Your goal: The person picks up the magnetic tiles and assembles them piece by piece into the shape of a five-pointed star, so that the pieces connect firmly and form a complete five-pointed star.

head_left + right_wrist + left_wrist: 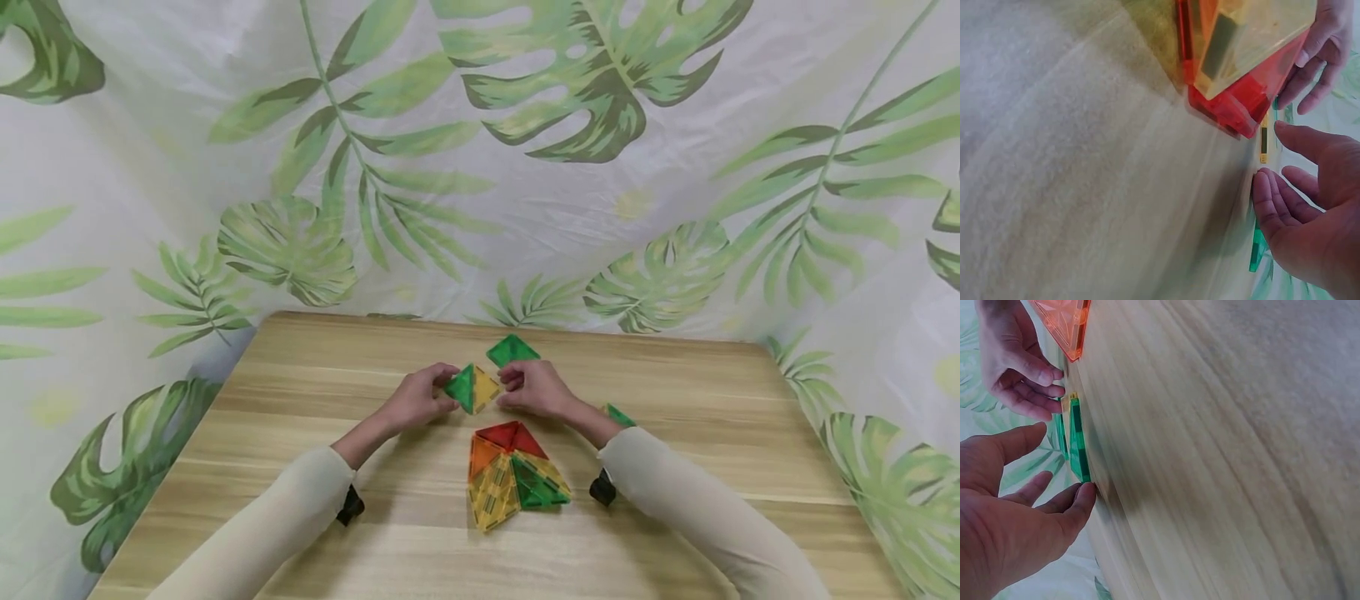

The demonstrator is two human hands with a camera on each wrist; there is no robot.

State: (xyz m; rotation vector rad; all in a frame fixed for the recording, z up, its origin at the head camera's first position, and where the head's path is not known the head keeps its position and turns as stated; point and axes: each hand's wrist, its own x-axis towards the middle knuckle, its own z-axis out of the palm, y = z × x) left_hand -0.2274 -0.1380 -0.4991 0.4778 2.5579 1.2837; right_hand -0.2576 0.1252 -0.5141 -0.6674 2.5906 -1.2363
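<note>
In the head view a green triangular magnetic tile (460,388) and a yellow triangular tile (484,389) lie edge to edge on the table, making a diamond. My left hand (422,398) is at the green tile's left side; its fingertips touch that edge in the left wrist view, thumb held away. Just right of the yellow tile is my right hand (538,390), its thumb and fingers apart with nothing between them in the right wrist view. Nearer to me stands a raised shape of red, orange, yellow and green tiles (495,487).
Behind the right hand lies a green tile piece (513,347), partly covered by it. Another green tile (620,416) shows past the right forearm. A leaf-print cloth (540,225) hangs along the back edge of the wooden table (315,358).
</note>
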